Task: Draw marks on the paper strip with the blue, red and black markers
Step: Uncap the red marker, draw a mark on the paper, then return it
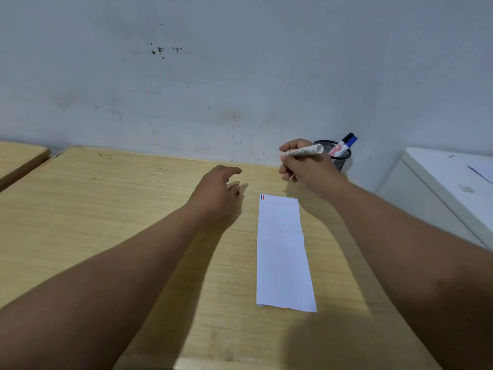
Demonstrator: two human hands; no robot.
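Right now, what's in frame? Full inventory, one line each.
paper strip: 1, white, flat on the desk, small blue and red marks at its far left corner
marker: 1, white barrel, in the right hand
marker in holder: 1, white with blue cap, sticking out of the holder
pen holder: 1, black mesh, far right by the wall
desk: 1, light wood
left hand: open, beside the strip
right hand: gripping the marker
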